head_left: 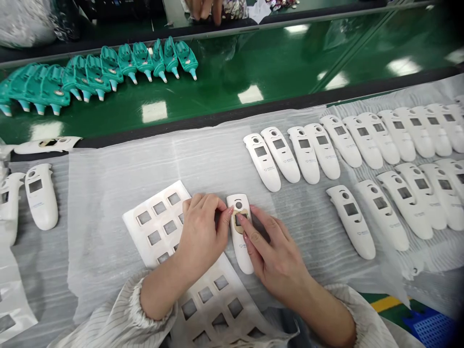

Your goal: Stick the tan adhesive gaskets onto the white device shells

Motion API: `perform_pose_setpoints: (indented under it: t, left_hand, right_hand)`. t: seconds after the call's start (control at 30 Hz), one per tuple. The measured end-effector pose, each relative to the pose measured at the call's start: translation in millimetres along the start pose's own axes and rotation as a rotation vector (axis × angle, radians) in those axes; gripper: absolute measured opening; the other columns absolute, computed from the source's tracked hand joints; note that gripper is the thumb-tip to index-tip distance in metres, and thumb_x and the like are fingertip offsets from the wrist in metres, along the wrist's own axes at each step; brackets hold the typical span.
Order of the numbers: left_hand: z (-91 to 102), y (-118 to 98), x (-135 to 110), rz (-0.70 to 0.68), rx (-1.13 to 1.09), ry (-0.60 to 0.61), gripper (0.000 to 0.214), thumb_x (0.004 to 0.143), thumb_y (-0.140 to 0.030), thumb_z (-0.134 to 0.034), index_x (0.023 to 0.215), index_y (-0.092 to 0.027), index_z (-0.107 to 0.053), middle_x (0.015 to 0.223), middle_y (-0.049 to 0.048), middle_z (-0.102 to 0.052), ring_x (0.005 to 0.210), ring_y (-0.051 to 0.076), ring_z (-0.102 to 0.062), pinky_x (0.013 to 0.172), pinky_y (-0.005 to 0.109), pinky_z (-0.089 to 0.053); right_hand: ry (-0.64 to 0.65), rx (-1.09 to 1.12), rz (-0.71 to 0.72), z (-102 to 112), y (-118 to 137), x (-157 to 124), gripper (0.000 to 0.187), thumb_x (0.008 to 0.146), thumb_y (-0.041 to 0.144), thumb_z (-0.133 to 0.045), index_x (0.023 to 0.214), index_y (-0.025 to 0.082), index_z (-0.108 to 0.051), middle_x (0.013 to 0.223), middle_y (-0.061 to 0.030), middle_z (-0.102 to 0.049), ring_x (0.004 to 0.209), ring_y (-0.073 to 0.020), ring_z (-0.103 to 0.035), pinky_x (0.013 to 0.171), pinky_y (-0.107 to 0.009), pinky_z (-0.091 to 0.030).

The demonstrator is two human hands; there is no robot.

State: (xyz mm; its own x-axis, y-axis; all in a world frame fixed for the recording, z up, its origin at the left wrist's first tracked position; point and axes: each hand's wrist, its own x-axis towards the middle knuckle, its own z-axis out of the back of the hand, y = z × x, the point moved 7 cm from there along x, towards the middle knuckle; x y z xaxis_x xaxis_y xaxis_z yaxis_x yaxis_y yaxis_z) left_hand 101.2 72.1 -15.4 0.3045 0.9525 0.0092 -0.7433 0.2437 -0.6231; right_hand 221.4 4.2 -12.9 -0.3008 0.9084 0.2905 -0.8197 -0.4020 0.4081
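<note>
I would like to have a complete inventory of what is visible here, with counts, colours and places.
Handheld plastic casing with tan patch: one, white, between the hands
Similar plastic casings: about eighteen, white, two rows at right
Left-side plastic casings: at least three, white
Flat sheet with square cut-outs: one, white, lower centre
Thin sheeting: several pieces, whitish, across the worktop
Pointed plastic pieces: over ten, teal, upper left
Glossy surface: one, green, behind the sheeting
Perforated plastic item: one, blue, bottom right
Another person's hand: one, bare, top centre
Striped sleeves: two, pale, bottom
Left hand: one, bare, at casing's upper left
Right hand: one, bare, touching the patch
</note>
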Motion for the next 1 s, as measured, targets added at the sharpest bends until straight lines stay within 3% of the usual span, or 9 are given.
perform_pose_setpoints:
  t: [0.17, 0.33, 0.47, 0.6, 0.73, 0.83, 0.93, 1.0]
  left_hand:
    - [9.3, -9.0, -10.8, -0.118, 0.026, -0.040, 0.011, 0.094, -0.016, -0.047, 0.090, -0.020, -0.057, 0.083, 0.0001, -0.064, 0.080, 0.017, -0.054, 0.076, 0.036, -0.036]
    - [9.8, -23.1, -33.2, -0.302, 0.155, -0.069, 0.029, 0.094, -0.018, -0.049, 0.121, -0.021, -0.061, 0.102, 0.0058, -0.067, 0.092, 0.022, -0.053, 0.083, 0.040, -0.031]
    - [1.0, -21.7, -43.1, -0.326, 0.237, -0.028, 0.036, 0.095, -0.024, -0.049, 0.130, -0.015, -0.056, 0.115, 0.0108, -0.065, 0.102, 0.026, -0.054, 0.092, 0.044, -0.027]
    - [-3.2, -15.8, -44.6, -0.301, 0.217, 0.005, 0.039, 0.097, -0.025, -0.045, 0.134, -0.017, -0.053, 0.119, 0.0118, -0.063, 0.107, 0.028, -0.053, 0.095, 0.048, -0.027]
    - [-0.6, -13.1, -46.9, -0.302, 0.145, 0.039, 0.039, 0.097, -0.025, -0.042, 0.135, -0.018, -0.051, 0.122, 0.0139, -0.060, 0.112, 0.029, -0.052, 0.097, 0.054, -0.031]
    - [6.8, -11.8, -55.6, -0.372, 0.075, 0.099, 0.041, 0.098, -0.028, -0.041, 0.136, -0.013, -0.047, 0.129, 0.0178, -0.055, 0.118, 0.028, -0.051, 0.099, 0.052, -0.038]
    - [19.3, -8.9, -77.1, -0.484, 0.006, 0.216, 0.041, 0.093, -0.041, -0.052, 0.128, -0.020, -0.053, 0.129, 0.0138, -0.057, 0.112, 0.024, -0.057, 0.093, 0.042, -0.049]
    - [31.3, -3.0, -96.6, -0.501, -0.022, 0.274, 0.032, 0.094, -0.039, -0.053, 0.120, -0.023, -0.058, 0.127, 0.0098, -0.058, 0.106, 0.021, -0.060, 0.091, 0.042, -0.052]
  right_hand:
    - [0.027, -0.010, 0.001, -2.1, 0.8, 0.4, 0.045, 0.090, 0.011, -0.051, 0.134, 0.009, -0.053, 0.129, -0.0214, -0.050, 0.110, -0.0289, -0.052, 0.091, -0.047, -0.054]
    - [-0.014, 0.067, -0.043, -2.2, -5.4, -2.2, 0.043, 0.092, 0.014, -0.051, 0.135, 0.010, -0.050, 0.128, -0.0178, -0.052, 0.111, -0.0256, -0.052, 0.093, -0.043, -0.052]
    - [-0.056, 0.135, -0.102, -4.0, -13.3, -4.4, 0.042, 0.093, 0.018, -0.050, 0.134, 0.012, -0.046, 0.128, -0.0140, -0.055, 0.118, -0.0232, -0.050, 0.101, -0.041, -0.048]
    - [-0.045, 0.118, -0.199, -7.9, -19.1, -5.6, 0.041, 0.093, 0.025, -0.050, 0.133, 0.013, -0.046, 0.129, -0.0144, -0.053, 0.117, -0.0255, -0.049, 0.101, -0.045, -0.046]
    - [-0.048, 0.136, -0.311, -7.6, -19.2, -3.2, 0.033, 0.087, 0.028, -0.059, 0.118, 0.016, -0.056, 0.120, -0.0131, -0.055, 0.111, -0.0279, -0.050, 0.096, -0.048, -0.045]
    - [-0.038, 0.172, -0.404, -7.6, -20.3, 3.3, 0.023, 0.079, 0.029, -0.065, 0.098, 0.017, -0.062, 0.104, -0.0115, -0.059, 0.098, -0.0289, -0.053, 0.087, -0.049, -0.045]
    - [-0.004, 0.231, -0.484, -9.3, -24.8, 14.1, 0.016, 0.076, 0.033, -0.065, 0.077, 0.019, -0.058, 0.084, -0.0078, -0.059, 0.084, -0.0267, -0.054, 0.079, -0.044, -0.043]
    - [0.043, 0.282, -0.519, -12.0, -28.6, 22.8, 0.022, 0.078, 0.036, -0.062, 0.065, 0.021, -0.051, 0.072, -0.0044, -0.057, 0.074, -0.0233, -0.053, 0.072, -0.038, -0.041]
